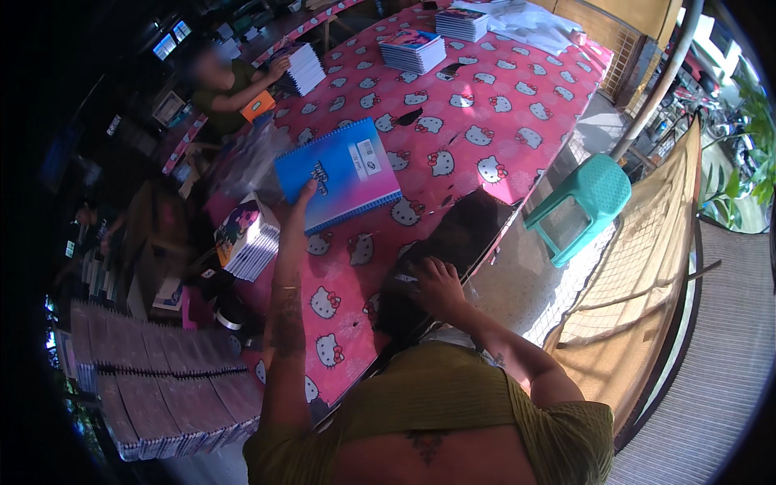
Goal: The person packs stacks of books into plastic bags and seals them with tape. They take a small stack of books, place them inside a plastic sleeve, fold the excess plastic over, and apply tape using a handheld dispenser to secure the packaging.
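Note:
My left hand (pixel 301 202) grips the near left edge of a blue-to-pink spiral notebook (pixel 343 174), thumb on top of its cover. A pale label sits on that cover, and coil binding shows along its edges. Most of my left fingers are hidden beneath it. My right hand (pixel 437 288) lies flat near the table's front edge, fingers apart, over a dark patch (pixel 461 234) that looks like shadow. A small whitish spot shows by its fingertips, too unclear to name. Just left of my left forearm stands a stack of spiral notebooks (pixel 252 252) with a picture cover.
A pink patterned cloth (pixel 440 162) covers the table. More notebook stacks (pixel 414 55) stand at its far end, by white plastic sheeting (pixel 525 24). Another person (pixel 222 85) handles notebooks at far left. A green stool (pixel 588 198) is at right; bundled notebooks (pixel 162 380) lie lower left.

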The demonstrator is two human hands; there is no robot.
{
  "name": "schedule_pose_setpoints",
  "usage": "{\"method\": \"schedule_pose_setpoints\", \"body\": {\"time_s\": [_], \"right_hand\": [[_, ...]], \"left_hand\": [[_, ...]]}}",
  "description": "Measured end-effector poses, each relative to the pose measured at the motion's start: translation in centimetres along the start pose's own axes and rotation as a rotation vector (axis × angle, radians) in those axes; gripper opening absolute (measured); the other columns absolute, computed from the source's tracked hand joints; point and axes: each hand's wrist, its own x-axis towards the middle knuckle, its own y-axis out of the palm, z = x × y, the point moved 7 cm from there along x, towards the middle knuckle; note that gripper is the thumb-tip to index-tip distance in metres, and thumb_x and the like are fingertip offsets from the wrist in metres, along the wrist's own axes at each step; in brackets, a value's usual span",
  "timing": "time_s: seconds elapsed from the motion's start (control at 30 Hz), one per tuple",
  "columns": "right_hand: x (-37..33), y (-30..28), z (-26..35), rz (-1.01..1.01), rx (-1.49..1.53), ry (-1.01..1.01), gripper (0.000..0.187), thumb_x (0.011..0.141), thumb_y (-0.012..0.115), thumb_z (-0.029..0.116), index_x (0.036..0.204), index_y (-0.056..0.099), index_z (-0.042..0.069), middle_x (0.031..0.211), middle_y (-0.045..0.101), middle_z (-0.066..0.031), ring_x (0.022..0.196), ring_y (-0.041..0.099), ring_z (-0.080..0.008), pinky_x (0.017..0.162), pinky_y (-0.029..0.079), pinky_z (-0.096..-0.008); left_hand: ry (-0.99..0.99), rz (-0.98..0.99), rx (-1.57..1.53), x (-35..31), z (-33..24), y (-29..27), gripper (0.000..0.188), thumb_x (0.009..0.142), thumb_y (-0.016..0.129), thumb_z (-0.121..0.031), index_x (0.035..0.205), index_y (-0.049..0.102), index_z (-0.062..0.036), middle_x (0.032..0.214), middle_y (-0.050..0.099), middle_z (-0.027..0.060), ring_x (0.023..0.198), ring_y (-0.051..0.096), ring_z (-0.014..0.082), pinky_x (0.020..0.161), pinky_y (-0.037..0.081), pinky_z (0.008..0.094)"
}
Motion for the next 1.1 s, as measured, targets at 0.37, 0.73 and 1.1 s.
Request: {"method": "schedule_pose_setpoints", "body": {"time_s": [0.37, 0.73, 1.1], "right_hand": [[-0.7, 4.3, 2.2, 0.305, -0.013, -0.039, 0.067, 0.083, 0.068, 0.033, 0.144, 0.042, 0.029, 0.157, 0.024, -0.012, 0.144, 0.015, -0.0504, 0.104, 0.021, -0.0785], [-1.4, 3.4, 3.1, 0.368, -0.017, -0.099, 0.063, 0.084, 0.067, 0.033, 0.143, 0.046, 0.024, 0.157, 0.024, -0.0081, 0.146, 0.012, -0.0449, 0.105, 0.018, -0.0786], [-0.9, 3.5, 7.8, 0.485, 0.429, -0.467, 0.026, 0.088, 0.06, 0.027, 0.108, 0.067, 0.012, 0.11, 0.065, -0.0104, 0.102, 0.063, -0.0313, 0.086, 0.051, -0.0428]], "left_hand": [[-0.325, 0.098, -0.258, -2.0, 13.2, 2.2, 0.055, 0.083, 0.078, -0.031, 0.125, 0.058, -0.0033, 0.113, 0.064, 0.008, 0.099, 0.064, 0.0203, 0.083, 0.054, 0.0337], [-0.391, 0.279, -0.054, 1.8, 15.2, 5.4, 0.056, 0.079, 0.081, -0.032, 0.123, 0.06, -0.0061, 0.113, 0.064, 0.0078, 0.099, 0.064, 0.0202, 0.083, 0.053, 0.0356], [-0.212, 0.227, 0.276, 1.9, 14.0, 4.8, 0.065, 0.078, 0.08, -0.039, 0.126, 0.058, -0.0017, 0.117, 0.065, 0.0115, 0.103, 0.064, 0.0219, 0.086, 0.05, 0.0363]]}}
